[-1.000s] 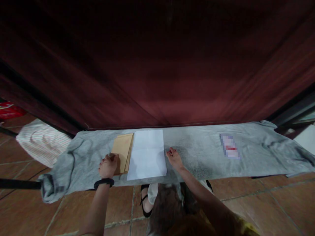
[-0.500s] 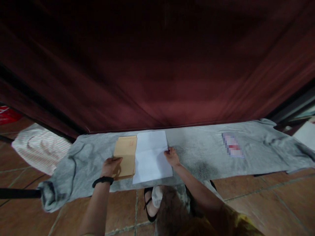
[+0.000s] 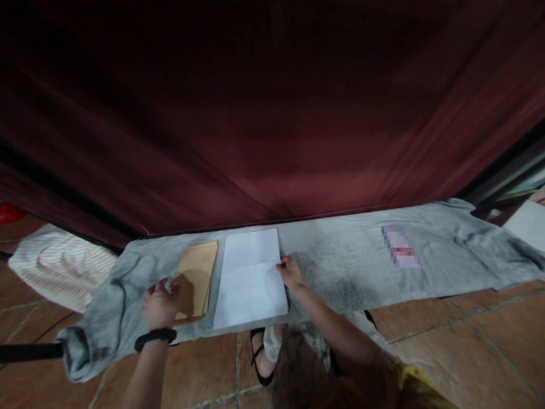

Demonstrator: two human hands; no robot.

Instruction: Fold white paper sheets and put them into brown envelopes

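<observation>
Right hand (image 3: 292, 275) pinches white paper (image 3: 251, 278); left hand (image 3: 159, 307) half-open, empty, brown envelopes (image 3: 198, 271) just rightward; uneven tug could crease white paper.

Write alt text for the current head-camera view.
A person's right hand is at the right edge of white paper on a grey cloth; the left hand is at the left side of stacked brown paper. A pixelated purplish item lies farther right.

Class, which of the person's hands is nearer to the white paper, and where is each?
Right. The right hand is at the right edge of the paper; the left hand is away to its left, at the brown stack's far edge.
</observation>
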